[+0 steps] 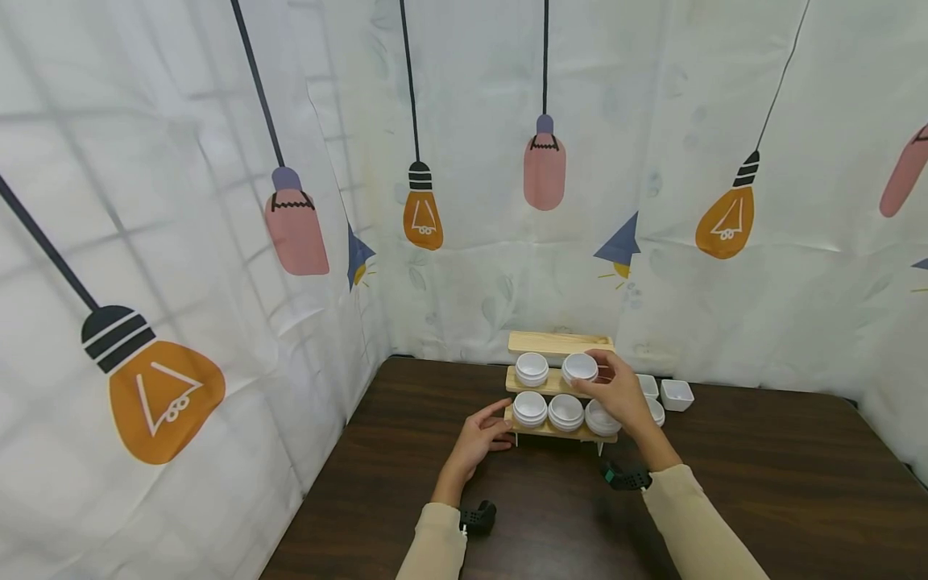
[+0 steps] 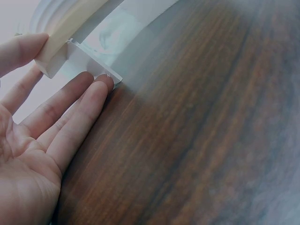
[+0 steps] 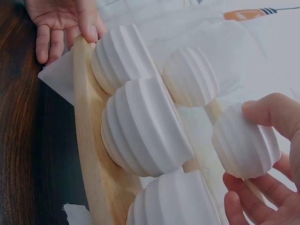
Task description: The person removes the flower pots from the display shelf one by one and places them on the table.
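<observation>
Plain cream sleeves [image 1: 699, 528], I notice, end behind the left hand [image 1: 474, 439] and right hand [image 1: 619, 395]; a black wrist device [image 1: 478, 518] sits behind each, the right one showing a green patch [image 1: 609, 475].

- Five round ribbed white bowls [image 1: 565, 412] at the wooden rack [image 1: 560, 343]: three along its front edge, two behind.
- Three shelf boards [image 1: 554, 384].
- Two square white bowls [image 1: 677, 395] near the desk's [image 1: 761, 451] back edge.
- One partly hidden white bowl [image 1: 656, 412].
- One left hand [image 1: 478, 437], one right hand [image 1: 618, 388].
- Two black wristbands [image 1: 479, 518].
</observation>
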`<state>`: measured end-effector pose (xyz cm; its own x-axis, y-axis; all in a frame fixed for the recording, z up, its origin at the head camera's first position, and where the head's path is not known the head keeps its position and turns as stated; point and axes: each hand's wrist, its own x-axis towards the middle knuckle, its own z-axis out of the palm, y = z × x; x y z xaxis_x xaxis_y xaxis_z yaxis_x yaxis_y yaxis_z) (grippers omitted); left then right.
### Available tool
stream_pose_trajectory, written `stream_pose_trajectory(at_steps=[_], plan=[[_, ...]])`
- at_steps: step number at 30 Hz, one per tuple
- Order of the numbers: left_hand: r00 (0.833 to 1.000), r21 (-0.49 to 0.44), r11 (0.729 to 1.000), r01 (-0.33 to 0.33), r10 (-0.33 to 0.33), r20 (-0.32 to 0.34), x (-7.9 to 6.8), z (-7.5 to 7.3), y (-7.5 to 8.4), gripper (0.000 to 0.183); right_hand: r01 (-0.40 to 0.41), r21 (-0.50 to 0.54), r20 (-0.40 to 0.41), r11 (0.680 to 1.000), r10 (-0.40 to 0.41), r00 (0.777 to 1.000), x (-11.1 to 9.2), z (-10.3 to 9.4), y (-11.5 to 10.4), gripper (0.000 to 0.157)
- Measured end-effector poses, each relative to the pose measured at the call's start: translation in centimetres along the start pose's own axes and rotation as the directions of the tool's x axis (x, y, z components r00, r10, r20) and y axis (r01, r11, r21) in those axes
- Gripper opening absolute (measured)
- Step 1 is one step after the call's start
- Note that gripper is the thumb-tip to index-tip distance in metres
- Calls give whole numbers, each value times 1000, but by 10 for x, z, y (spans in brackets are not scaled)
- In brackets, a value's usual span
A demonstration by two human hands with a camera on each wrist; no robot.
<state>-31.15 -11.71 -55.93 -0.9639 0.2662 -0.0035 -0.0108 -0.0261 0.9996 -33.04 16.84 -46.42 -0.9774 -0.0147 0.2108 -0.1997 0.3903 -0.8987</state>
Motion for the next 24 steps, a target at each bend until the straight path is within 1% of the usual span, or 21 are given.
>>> stream_pose_trajectory(at_steps=[7,13,20,24], plan=[[1000,9,1000,1,0,-5,1,0,0,53,-6,14,-20,1000,6,1000,-4,-3,-4,64],[1000,7,1000,2,-2,-7,1,0,0,52,8,19,-47,1000,-7,999,-8,-4,-5,63],[1000,6,1000,6,-6,-5,0,0,0,50,9,72,-66,997,-4,998,-16,-6,-2,63],[1000,1,1000,7,-7,-8,1,0,0,50,5,80,-84,997,1,996,-20,-9,-2,65]])
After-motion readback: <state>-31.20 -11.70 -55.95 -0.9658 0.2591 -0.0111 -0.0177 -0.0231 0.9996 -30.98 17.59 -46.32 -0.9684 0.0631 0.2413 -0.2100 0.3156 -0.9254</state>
